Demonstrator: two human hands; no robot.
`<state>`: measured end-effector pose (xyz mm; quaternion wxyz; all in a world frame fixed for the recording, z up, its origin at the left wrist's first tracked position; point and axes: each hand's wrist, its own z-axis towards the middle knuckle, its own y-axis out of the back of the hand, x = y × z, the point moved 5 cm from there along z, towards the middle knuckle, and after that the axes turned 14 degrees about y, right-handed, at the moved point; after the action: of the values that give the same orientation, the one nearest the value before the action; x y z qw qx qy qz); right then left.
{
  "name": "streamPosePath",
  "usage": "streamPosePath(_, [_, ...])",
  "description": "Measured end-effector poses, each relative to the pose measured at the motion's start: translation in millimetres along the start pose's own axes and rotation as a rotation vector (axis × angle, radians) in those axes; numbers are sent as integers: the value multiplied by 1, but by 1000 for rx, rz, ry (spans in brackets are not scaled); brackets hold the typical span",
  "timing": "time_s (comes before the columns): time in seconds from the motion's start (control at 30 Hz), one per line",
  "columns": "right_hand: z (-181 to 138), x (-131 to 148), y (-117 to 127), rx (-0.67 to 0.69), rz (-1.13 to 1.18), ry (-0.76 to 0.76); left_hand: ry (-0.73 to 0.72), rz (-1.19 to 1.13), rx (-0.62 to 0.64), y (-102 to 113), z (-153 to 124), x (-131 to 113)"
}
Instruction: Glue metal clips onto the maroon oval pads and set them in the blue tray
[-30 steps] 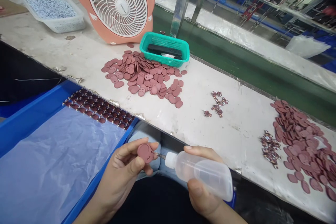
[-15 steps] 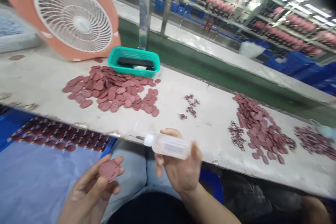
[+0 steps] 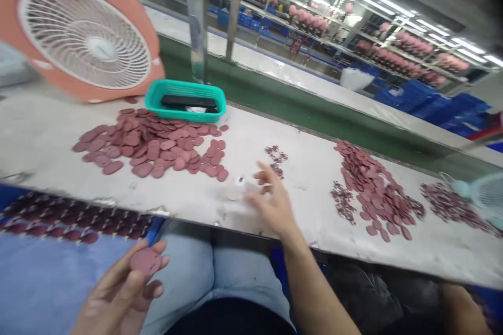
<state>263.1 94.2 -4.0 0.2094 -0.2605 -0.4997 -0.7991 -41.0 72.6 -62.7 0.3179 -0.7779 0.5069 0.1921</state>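
Note:
My left hand [image 3: 118, 288] is low over my lap, fingers pinched on one maroon oval disc [image 3: 145, 260]. My right hand [image 3: 271, 201] reaches out over the white worktable [image 3: 243, 141], blurred by motion, with the clear squeeze bottle [image 3: 236, 191] smeared just to its left; whether the fingers still grip the bottle cannot be made out. A few small dark maroon bits [image 3: 276, 157] lie just beyond the right hand. A big heap of maroon discs [image 3: 149, 146] lies to the left of it.
A pink desk fan [image 3: 78, 47] stands at back left beside a teal basket [image 3: 184, 99]. More maroon discs [image 3: 373, 188] and small bits [image 3: 451, 204] lie at the right. A blue bin [image 3: 39, 261] with rows of finished pieces sits at lower left. A green conveyor runs behind.
My right hand has gone from my lap up and out over the table with the bottle. My left hand has dropped lower with the disc. My view has swung to the right.

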Motion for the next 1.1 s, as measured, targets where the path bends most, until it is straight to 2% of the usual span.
streamPosePath(0.1, [7, -24, 19, -11, -146, -75, -5, -55, 86, -15, -13, 2])
streamPosePath(0.2, [18, -38, 12, 103, -250, -86, 4, -70, 169, -23, -20, 2])
streamPosePath(0.37, [19, -37, 5, 189, -368, -88, 4, -78, 190, -22, -26, 5])
streamPosePath(0.53, [4, -35, 32, 141, -331, -151, 33, -100, 191, -23, -30, 4])
streamPosePath(0.6, [-8, -28, 41, 109, -167, -148, 61, -107, 210, -22, -31, 3])
streamPosePath(0.67, [-23, -14, 41, 61, 178, -144, 97, -98, 252, -22, -32, 4])
streamPosePath(0.77, [-44, 18, 22, 76, 747, -194, 149, -61, 334, -26, -33, 5])
streamPosePath(0.87, [-53, 54, -3, 177, 1045, -199, 186, -25, 380, -30, -34, 6])
streamPosePath(0.97, [-54, 82, -18, 278, 1147, -144, 205, -1, 402, -34, -35, 6])
streamPosePath(1.1, [-51, 100, -18, 352, 956, -24, 183, 18, 446, -36, -40, 5])
